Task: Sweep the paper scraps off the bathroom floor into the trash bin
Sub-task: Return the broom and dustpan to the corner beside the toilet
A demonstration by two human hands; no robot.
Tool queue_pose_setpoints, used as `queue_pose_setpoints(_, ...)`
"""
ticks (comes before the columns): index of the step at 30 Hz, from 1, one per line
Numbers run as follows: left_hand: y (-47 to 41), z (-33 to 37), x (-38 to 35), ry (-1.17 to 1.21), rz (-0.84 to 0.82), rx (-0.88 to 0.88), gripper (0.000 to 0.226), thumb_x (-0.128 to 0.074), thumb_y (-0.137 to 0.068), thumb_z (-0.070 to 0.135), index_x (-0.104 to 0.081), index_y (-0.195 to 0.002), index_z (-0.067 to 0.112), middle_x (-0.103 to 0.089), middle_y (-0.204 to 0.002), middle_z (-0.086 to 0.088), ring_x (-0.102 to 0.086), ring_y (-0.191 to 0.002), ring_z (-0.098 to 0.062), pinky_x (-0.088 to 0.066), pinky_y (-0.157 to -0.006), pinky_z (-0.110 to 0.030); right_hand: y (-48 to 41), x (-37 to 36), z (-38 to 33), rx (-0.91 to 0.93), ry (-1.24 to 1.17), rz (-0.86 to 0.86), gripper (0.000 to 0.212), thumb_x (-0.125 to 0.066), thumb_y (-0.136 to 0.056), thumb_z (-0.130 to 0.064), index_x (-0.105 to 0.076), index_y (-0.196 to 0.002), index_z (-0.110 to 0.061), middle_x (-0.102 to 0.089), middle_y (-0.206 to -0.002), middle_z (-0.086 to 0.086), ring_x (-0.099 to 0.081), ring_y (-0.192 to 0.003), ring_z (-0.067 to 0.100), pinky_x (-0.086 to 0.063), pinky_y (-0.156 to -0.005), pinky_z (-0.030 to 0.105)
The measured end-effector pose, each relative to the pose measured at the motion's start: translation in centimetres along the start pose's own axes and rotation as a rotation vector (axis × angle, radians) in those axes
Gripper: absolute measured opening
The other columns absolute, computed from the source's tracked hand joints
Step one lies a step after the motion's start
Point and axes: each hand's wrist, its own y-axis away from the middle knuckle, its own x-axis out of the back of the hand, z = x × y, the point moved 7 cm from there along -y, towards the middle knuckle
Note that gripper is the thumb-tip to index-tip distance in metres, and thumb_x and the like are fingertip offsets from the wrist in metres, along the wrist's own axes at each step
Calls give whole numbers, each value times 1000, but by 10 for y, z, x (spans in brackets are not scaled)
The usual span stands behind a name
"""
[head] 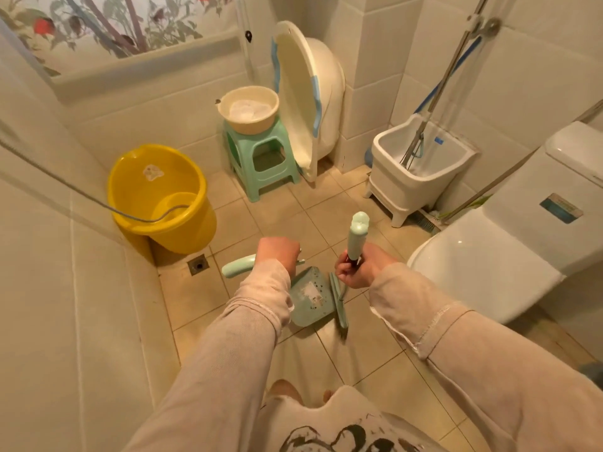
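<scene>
A mint-green dustpan rests on the tan tiled floor in the middle of the view, with white paper scraps lying inside it. My left hand grips the dustpan handle, which sticks out to the left. My right hand holds the mint-green broom handle upright. The broom head stands on the floor against the dustpan's right edge. No trash bin shows.
A yellow bucket stands at the left beside a floor drain. Behind are a green stool bearing a cream basin, a leaning white tub, a mop sink and a toilet at right.
</scene>
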Motion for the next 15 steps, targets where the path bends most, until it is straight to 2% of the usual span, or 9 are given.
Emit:
queue_pose_setpoints(3,-36,-6,14,-5,2,-29,20,-57,-91,17,-60,-111,17,-68,-107,-1,-65,-99,-20,-48,-78,-29,-11,-14,-28,-9,-51,-17,27,-41,-90,-14,-41,-65,-6,-44,-39,8,-35,-50,10,-25,-41,15)
queue_pose_setpoints(6,-74,-6,28,-21,4,-85,20,-58,-90,15,-62,-110,15,-68,-106,-2,-65,-98,-20,-48,-76,-29,-21,-24,-57,5,-139,-30,26,-44,-90,-17,-41,-67,-7,-40,-59,2,-35,-51,8,-27,-40,15)
queue_pose_setpoints(11,-139,-9,45,-69,30,-196,22,-59,-89,18,-62,-111,15,-67,-108,-2,-65,-99,-20,-48,-77,-29,-47,-46,-97,10,-318,8,29,-43,-91,-19,-38,-65,-8,-38,-59,0,-35,-50,7,-22,-40,14)
queue_pose_setpoints(15,-189,-12,67,-99,59,-335,24,-62,-88,20,-61,-112,15,-67,-109,-4,-64,-101,-22,-50,-84,-32,-62,-74,-131,36,-444,59,29,-42,-90,-18,-38,-63,-7,-38,-57,0,-36,-49,7,-21,-43,13)
